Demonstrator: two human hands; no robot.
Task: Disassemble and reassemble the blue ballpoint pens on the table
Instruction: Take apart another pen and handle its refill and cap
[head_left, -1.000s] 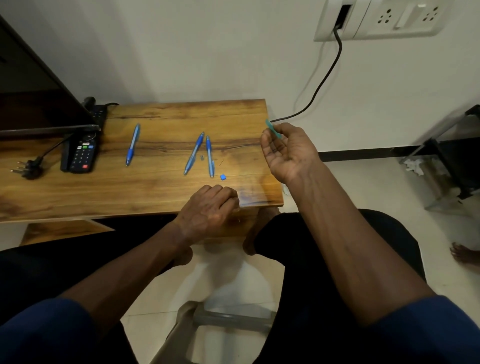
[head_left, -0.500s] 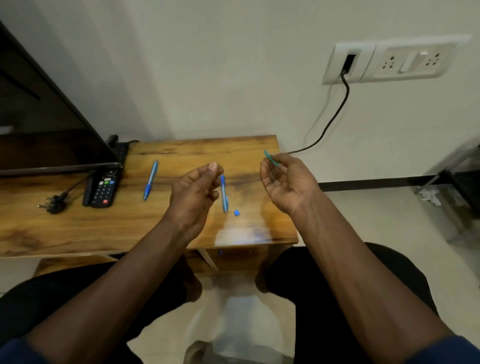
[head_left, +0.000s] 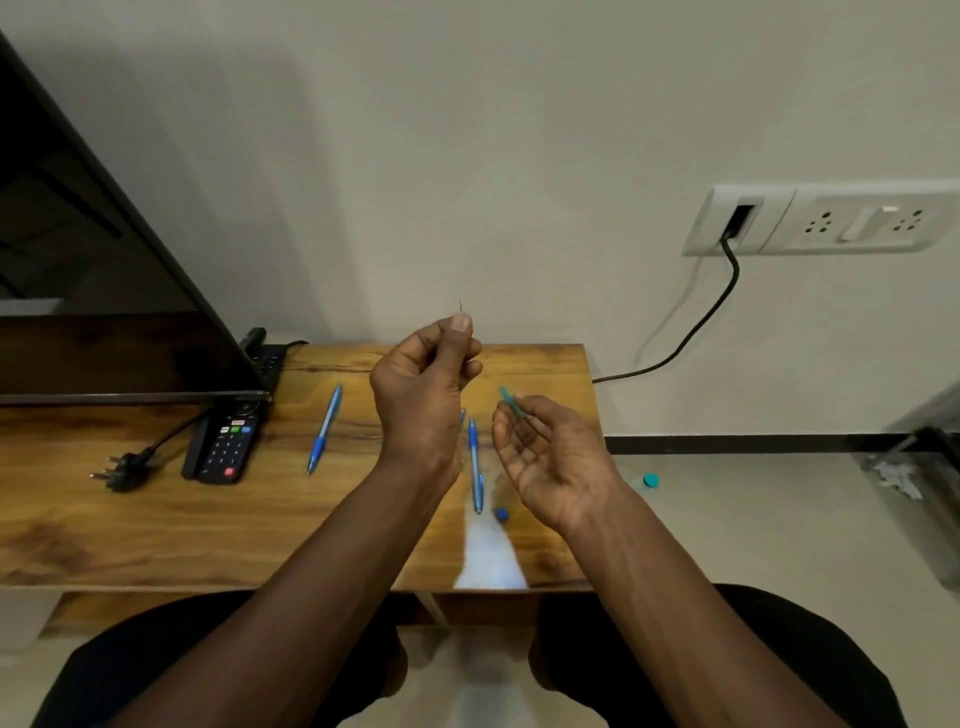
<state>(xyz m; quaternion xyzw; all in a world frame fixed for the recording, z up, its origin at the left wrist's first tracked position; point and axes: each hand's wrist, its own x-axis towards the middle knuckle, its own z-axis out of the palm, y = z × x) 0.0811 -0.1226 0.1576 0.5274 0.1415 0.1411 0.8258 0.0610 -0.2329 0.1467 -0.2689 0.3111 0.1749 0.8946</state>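
Observation:
On the wooden table (head_left: 156, 519) one whole blue pen (head_left: 324, 428) lies left of my hands. A second blue pen (head_left: 475, 465) lies between my wrists, and a third blue pen (head_left: 462, 414) shows only a tip behind my left hand. A small blue cap piece (head_left: 501, 514) rests near the second pen's lower end. My left hand (head_left: 421, 384) is raised above the table, pinching a thin dark refill (head_left: 461, 306) that pokes up past the thumb. My right hand (head_left: 550, 457) is palm up, its fingertips holding a small teal pen piece (head_left: 511, 402).
A black remote (head_left: 226, 441) and a loose plug (head_left: 122, 470) lie at the table's left, under a dark screen (head_left: 78, 260). A cable (head_left: 701, 322) runs from the wall socket (head_left: 821, 221) to the table's back right corner. A teal cap (head_left: 650, 480) lies on the floor.
My left hand left the table's front edge, rose over the pens and now pinches the thin refill. My right hand kept the teal piece. The view tilted upward.

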